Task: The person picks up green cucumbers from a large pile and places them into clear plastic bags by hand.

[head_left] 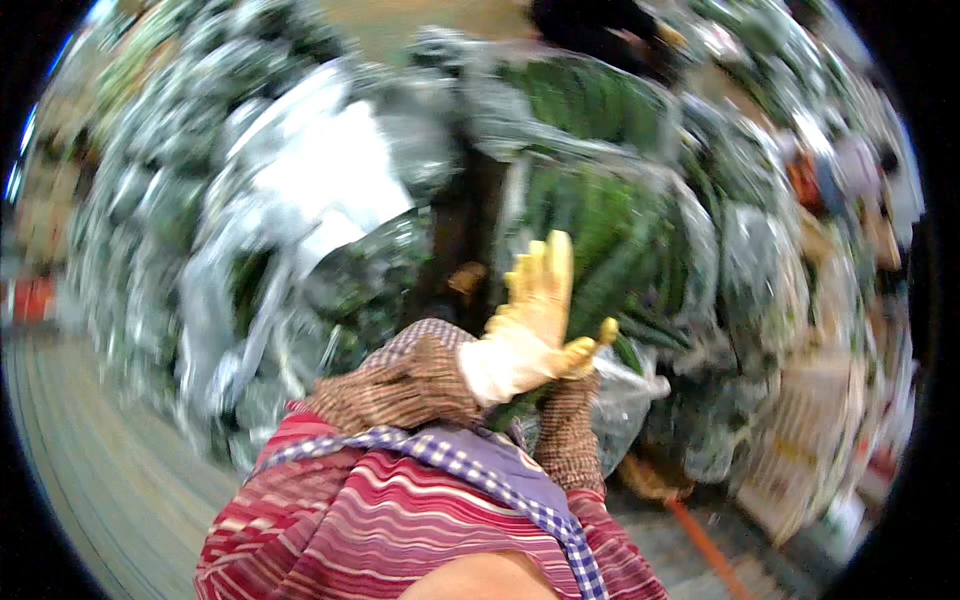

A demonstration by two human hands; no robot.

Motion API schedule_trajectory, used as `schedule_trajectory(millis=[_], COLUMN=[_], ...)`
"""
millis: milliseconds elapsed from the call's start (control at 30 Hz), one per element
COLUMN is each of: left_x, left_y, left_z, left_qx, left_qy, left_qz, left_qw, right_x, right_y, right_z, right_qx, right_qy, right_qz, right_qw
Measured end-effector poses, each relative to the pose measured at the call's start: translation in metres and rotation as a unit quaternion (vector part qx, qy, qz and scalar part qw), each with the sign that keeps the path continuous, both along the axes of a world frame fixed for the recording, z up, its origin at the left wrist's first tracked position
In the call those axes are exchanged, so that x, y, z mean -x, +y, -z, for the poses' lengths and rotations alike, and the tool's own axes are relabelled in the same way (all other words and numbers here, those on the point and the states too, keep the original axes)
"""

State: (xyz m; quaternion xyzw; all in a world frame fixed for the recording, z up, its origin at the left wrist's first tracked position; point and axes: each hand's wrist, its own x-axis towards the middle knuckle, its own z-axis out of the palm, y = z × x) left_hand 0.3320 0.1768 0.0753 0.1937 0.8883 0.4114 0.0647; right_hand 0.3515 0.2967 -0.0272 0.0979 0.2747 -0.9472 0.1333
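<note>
My left hand [528, 315], in a pale glove with yellow fingers, reaches across my front with its fingers stretched out, and nothing shows in its palm. Just behind its thumb is my right hand [600, 338], mostly hidden; only a yellow gloved fingertip and a little of the glove show. Both hands are over the near side of an opened clear plastic bag [705, 240] packed with long green cucumbers [610, 225]. A dark green piece [512, 410] shows between my forearms; I cannot tell whether the right hand holds it.
Plastic-wrapped bundles of greens [140, 220] pile up on the left, with a white sheet [335, 165] over some. Another cucumber bag [590, 95] lies farther back. A person in dark clothes [600, 25] is at the far side. Wrapped stacks [805, 430] stand at right.
</note>
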Motion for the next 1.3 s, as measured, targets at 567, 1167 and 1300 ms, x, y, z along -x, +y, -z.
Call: schedule_trajectory(millis=[567,1167,1300], left_x=[-0.181,-0.198,-0.217], left_y=[-0.162,-0.549,-0.593], left_z=[-0.028,0.076,0.026], left_qx=[0.146,0.493,0.239], left_qy=[-0.064,-0.175,-0.218], left_qz=[-0.377,-0.521,-0.561], left_qw=[0.912,0.675,0.762], right_x=[-0.052,0.117,0.212], right_y=[-0.227,-0.487,-0.469], right_z=[-0.026,0.033,-0.01], right_qx=[0.183,-0.304,-0.44], right_qy=[-0.124,-0.02,0.256], right_qz=[-0.495,-0.277,-0.077], right_qw=[0.841,0.911,0.858])
